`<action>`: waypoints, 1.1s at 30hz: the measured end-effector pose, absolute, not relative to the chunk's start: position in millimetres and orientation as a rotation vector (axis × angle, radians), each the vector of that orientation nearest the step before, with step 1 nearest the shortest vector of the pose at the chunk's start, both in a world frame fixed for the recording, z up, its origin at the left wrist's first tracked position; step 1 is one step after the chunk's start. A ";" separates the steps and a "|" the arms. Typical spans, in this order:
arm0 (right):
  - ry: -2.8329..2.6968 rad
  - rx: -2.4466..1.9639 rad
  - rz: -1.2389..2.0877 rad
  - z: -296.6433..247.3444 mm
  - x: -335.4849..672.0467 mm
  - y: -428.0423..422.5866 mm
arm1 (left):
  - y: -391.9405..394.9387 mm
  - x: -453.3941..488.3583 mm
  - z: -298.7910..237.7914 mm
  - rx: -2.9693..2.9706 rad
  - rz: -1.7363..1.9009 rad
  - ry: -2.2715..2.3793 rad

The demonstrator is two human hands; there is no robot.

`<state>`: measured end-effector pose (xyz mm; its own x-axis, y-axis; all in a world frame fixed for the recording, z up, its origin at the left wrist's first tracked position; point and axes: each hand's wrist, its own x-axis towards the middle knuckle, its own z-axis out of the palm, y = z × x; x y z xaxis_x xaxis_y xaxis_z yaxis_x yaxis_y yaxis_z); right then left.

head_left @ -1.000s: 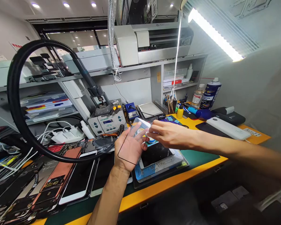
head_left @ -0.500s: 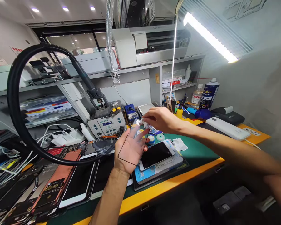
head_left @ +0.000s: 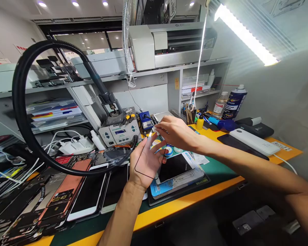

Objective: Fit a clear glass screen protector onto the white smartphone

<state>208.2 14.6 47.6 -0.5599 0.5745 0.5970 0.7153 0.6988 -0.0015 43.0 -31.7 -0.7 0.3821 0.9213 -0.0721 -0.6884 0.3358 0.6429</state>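
Note:
My left hand (head_left: pixel 136 158) holds a clear glass screen protector (head_left: pixel 151 163) with a thin black border, gripping it by its side edges. The palm shows through the glass. My right hand (head_left: pixel 178 132) pinches a small crumpled white wipe (head_left: pixel 155 130) at the far end of the glass; exact contact is hard to make out. Below and to the right lies a white-framed phone (head_left: pixel 175 166) with a dark screen, on top of a blue-and-clear package (head_left: pixel 159 190). A white tissue (head_left: pixel 201 159) rests beside the phone, partly behind my right forearm.
Several phones and opened phone parts, including a white phone (head_left: pixel 88 194), cover the left side. A black flexible arm (head_left: pixel 20 112) loops above them. A soldering station (head_left: pixel 120 134) stands behind. A yellow bottle (head_left: pixel 199 122), spray can (head_left: pixel 234 102) and white power bank (head_left: pixel 254 141) are at right.
The view has shifted slightly, so the scene sits a little further right. The glass is tilted more, appearing narrower. My right hand still pinches the wipe at its far end.

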 end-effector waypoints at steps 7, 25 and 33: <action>-2.424 -0.871 -0.649 36.6 200.9 16.8 | -30.1 44.2 -3.3 0.592 1.141 0.470; -2.441 -0.585 -0.693 18.7 178.1 -7.9 | -37.1 45.6 0.6 0.439 1.319 0.473; -2.474 -0.527 -0.591 8.4 162.9 -28.3 | -32.8 46.0 -4.2 0.417 1.372 0.519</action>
